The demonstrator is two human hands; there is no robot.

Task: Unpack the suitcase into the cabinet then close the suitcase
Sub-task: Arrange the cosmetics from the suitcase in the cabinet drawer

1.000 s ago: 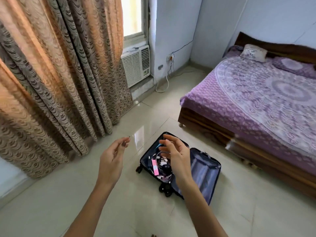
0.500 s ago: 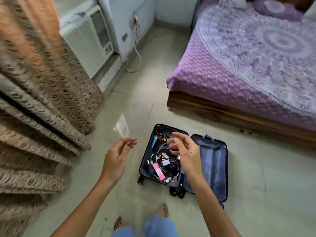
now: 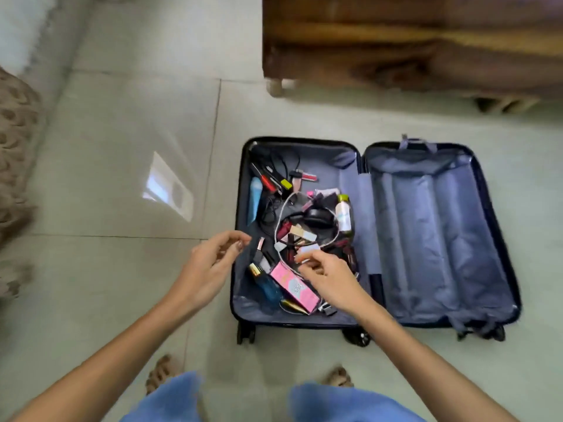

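Head view, looking straight down: stood over a dark hard-shell suitcase [image 3: 426, 239] laid open flat on the pale tiled floor [image 3: 122, 147], near a brown wooden bed frame [image 3: 396, 50]. Found the right half bare down to grey-blue lining and the left half heaped with small things: a pink rectangular box [image 3: 292, 284] at the near end, a looped white cable [image 3: 281, 214], black headphones [image 3: 318, 217], a small clear bottle with a yellow-green cap [image 3: 343, 216], a light blue tube [image 3: 255, 199] along the left wall. Held the left hand [image 3: 210, 269] over the case's left rim, grip loosely curled, thumb near forefinger, nothing in it. Hovered the right hand [image 3: 329, 278] above the clutter beside the pink box, grip half-curled and seemingly empty; could not tell through the blur whether the fingertips touched anything. Judged this as early unpacking, reaching in for an item. Saw no cabinet in frame. Called next for lowering the right grip onto one loose piece, likely the box, lifting it clear of the tangled cable and carrying it to the cabinet.
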